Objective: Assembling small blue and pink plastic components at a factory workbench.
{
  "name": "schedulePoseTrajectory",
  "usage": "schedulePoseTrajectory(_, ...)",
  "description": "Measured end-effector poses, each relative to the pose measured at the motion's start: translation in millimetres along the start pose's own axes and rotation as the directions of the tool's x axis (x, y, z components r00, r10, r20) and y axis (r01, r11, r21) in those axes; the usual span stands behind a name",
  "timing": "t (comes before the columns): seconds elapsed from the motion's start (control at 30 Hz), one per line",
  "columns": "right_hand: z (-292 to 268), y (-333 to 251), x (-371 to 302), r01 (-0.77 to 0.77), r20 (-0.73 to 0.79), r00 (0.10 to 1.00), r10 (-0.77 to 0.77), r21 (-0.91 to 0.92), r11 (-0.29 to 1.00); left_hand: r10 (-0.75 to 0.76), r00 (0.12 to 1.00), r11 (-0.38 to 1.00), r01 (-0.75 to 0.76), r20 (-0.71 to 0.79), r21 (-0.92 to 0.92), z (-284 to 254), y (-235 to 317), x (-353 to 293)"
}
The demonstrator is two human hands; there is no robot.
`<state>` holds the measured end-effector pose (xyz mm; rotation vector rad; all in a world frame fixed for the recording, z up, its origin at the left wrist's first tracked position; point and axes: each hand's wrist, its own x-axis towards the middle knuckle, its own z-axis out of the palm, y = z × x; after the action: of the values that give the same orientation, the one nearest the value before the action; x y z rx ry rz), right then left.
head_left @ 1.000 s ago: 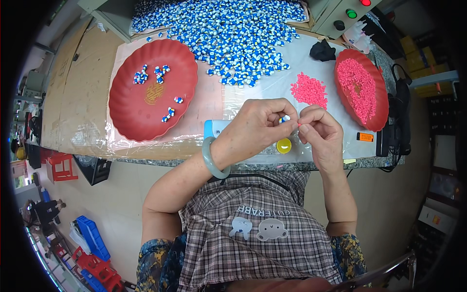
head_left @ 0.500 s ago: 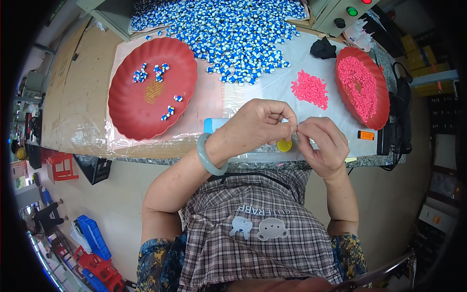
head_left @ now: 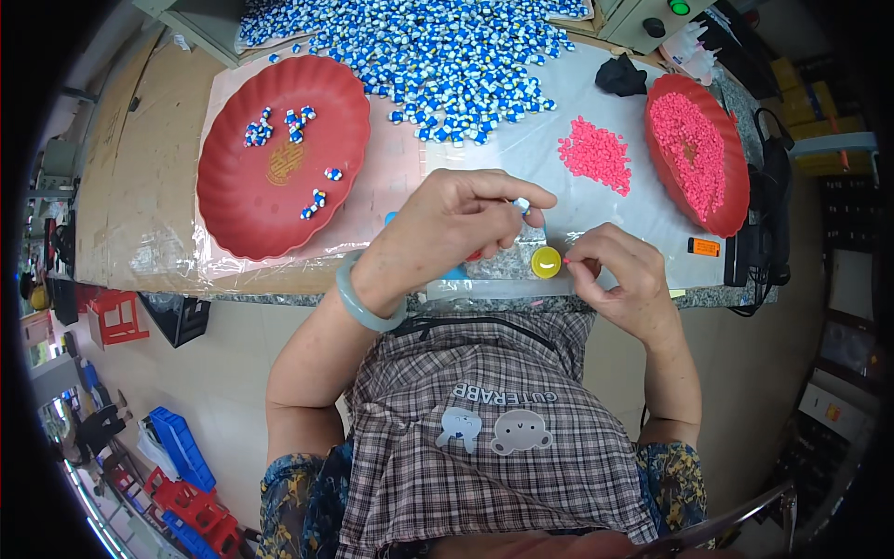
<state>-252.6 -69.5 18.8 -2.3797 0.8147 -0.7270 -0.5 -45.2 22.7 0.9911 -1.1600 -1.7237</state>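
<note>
My left hand (head_left: 456, 216) holds a small blue-and-white piece (head_left: 521, 204) between its fingers, above the table's near edge. To its right, my right hand (head_left: 622, 272) pinches a tiny pink piece (head_left: 567, 262) between thumb and forefinger. Between the hands sits a small round yellow container (head_left: 546, 263), close to the right fingertips. A light-blue object (head_left: 454, 274) lies mostly hidden beneath my left hand. Loose pink pieces (head_left: 596, 156) form a flat pile beyond my right hand. A large heap of blue-and-white pieces (head_left: 456, 79) covers the table's far middle.
On the left, a scalloped red dish (head_left: 251, 205) carries several blue-and-white pieces. Another red dish (head_left: 739, 191), filled with pink pieces, stands at the right. Near it are a black crumpled cloth (head_left: 621, 76), an orange-and-black item (head_left: 704, 247) and dark cables (head_left: 773, 224).
My hands have come apart: the left shifted up and left with the blue-and-white piece, its forefinger extended. The right stays low, now showing the pink piece. The view has tilted slightly.
</note>
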Motion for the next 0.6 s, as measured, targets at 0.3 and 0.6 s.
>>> schedulePoseTrajectory(0.3,5,-5,-1,0.060,0.051,0.997,-0.056,-0.094,0.994,0.043,0.995,0.998,-0.048,-0.092,-0.049,-4,-11,-4)
schedulePoseTrajectory(0.6,0,-12,2,0.125,0.075,0.991,-0.112,-0.207,0.970,0.047,0.994,0.998,-0.051,-0.099,-0.040,1,-12,-9)
